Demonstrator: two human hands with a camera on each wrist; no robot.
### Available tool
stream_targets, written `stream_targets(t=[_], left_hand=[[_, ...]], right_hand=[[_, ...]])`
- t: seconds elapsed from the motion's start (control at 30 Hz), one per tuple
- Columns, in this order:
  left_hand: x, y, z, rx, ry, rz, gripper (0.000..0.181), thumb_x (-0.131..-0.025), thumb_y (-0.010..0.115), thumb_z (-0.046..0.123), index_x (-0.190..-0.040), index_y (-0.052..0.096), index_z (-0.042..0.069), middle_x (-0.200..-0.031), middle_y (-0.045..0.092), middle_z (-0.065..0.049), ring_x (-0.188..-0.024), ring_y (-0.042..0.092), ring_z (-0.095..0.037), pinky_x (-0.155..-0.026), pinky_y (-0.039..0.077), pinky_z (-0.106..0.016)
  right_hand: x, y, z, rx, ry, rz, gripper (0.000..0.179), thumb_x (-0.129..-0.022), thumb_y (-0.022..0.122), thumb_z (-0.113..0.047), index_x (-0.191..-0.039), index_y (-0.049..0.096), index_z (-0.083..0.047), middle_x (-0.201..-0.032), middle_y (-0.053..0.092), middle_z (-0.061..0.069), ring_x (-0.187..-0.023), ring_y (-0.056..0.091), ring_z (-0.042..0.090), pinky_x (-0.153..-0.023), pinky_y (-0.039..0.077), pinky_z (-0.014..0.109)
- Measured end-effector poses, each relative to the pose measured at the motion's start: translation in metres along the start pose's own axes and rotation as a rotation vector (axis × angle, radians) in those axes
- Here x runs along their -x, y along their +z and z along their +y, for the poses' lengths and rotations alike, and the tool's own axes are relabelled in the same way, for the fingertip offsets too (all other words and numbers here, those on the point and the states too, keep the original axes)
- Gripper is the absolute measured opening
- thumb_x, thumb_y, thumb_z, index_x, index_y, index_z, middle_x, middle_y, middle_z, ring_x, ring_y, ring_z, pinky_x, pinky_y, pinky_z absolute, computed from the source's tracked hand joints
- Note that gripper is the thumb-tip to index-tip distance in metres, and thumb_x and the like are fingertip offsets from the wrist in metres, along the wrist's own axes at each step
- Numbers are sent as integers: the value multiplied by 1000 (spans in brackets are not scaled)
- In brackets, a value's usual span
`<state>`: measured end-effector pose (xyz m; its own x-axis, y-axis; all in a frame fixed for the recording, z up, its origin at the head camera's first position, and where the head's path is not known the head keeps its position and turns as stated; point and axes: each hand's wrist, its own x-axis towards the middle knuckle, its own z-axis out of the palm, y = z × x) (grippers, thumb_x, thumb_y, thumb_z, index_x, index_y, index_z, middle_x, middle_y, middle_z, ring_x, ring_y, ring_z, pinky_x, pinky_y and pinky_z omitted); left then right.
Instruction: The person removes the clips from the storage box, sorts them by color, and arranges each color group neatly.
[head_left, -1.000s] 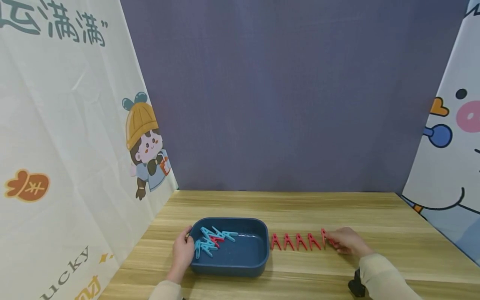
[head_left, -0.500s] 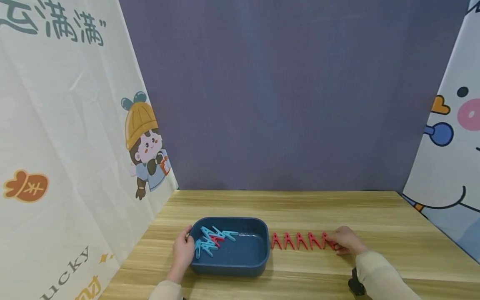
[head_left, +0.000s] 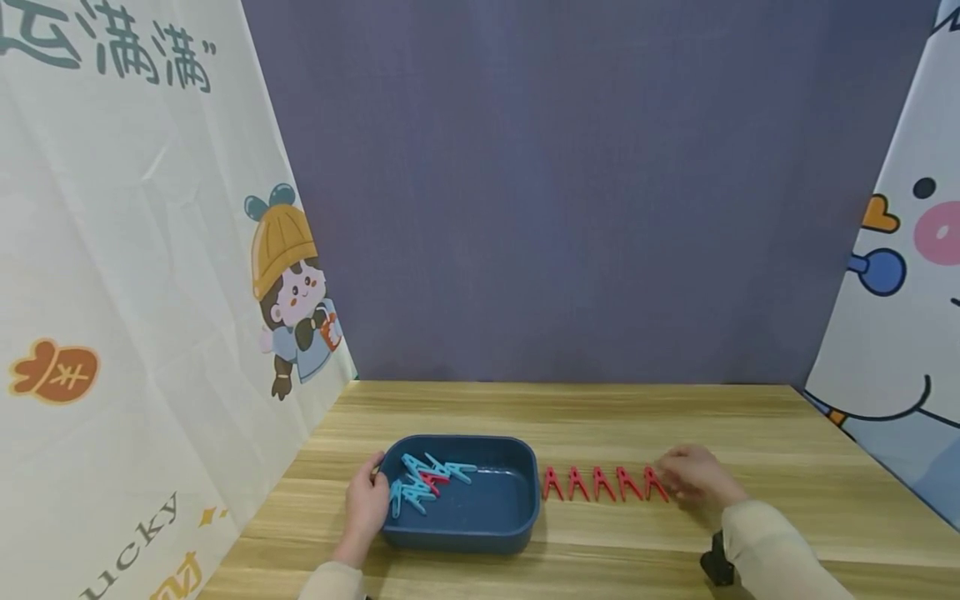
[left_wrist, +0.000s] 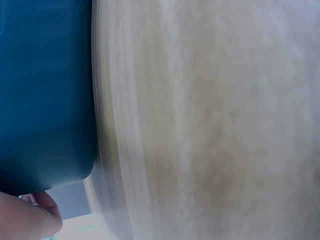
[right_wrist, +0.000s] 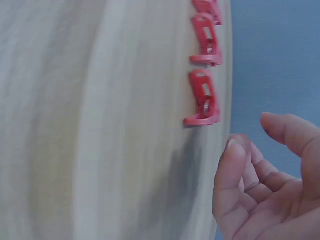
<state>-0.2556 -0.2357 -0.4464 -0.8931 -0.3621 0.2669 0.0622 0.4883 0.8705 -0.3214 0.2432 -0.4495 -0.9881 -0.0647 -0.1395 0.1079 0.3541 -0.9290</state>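
My left hand (head_left: 366,503) grips the left end of a dark blue plastic bin (head_left: 491,542). In the left wrist view, its fingers bend at the bin's lower corner. Several light blue clothespins (head_left: 415,492) and a red one lie inside, toward the left. Right of the bin, several red clothespins stand in a row on the wooden table, their legs spread toward me. Beside the rightmost red clothespin (right_wrist: 204,97) is my right hand (head_left: 697,477), apart from it. The right wrist view shows thumb and fingers parted and loosely bent, nothing between them.
The wooden table (head_left: 600,417) reaches back to a dark grey-blue cloth wall (head_left: 570,208). A white printed sheet (head_left: 150,292) hangs on the left, and another printed sheet (head_left: 885,350) on the right. A black device (head_left: 717,560) sits at the right wrist.
My right hand has let go of the rightmost red clothespin, which now stands at the end of the row. That hand has drawn slightly right. The left hand and bin stay put.
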Motion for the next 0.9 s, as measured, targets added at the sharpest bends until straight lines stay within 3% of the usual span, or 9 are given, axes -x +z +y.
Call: stream_targets(t=[0.2, 0.47, 0.9], left_hand=[[0, 1, -1, 3, 4, 7, 39, -90, 39, -4, -127, 46, -12, -99, 54, -23, -78, 48, -24, -64, 40, -34], [0, 1, 0, 1, 7, 6, 39, -89, 39, -4, -126, 46, -12, -100, 54, -23, -78, 49, -24, -65, 40, -34], [0, 1, 0, -6, -3, 16, 39, -90, 38, -3, -127, 46, -12, -99, 55, -22, -80, 49, -26, -65, 40, -34]], right_hand=[[2, -2, -17, -3, -37, -40, 48, -91, 52, -16, -122, 37, 17, -87, 55, 11, -65, 55, 14, -58, 50, 28], [5, 5, -39, -4, -78, -72, 51, -93, 51, -24, -124, 39, 15, -103, 54, 21, -79, 57, 21, -64, 50, 31], [1, 26, -66, -29, -126, -97, 48, -93, 52, -22, -125, 40, 12, -99, 56, 14, -82, 58, 23, -69, 50, 36]])
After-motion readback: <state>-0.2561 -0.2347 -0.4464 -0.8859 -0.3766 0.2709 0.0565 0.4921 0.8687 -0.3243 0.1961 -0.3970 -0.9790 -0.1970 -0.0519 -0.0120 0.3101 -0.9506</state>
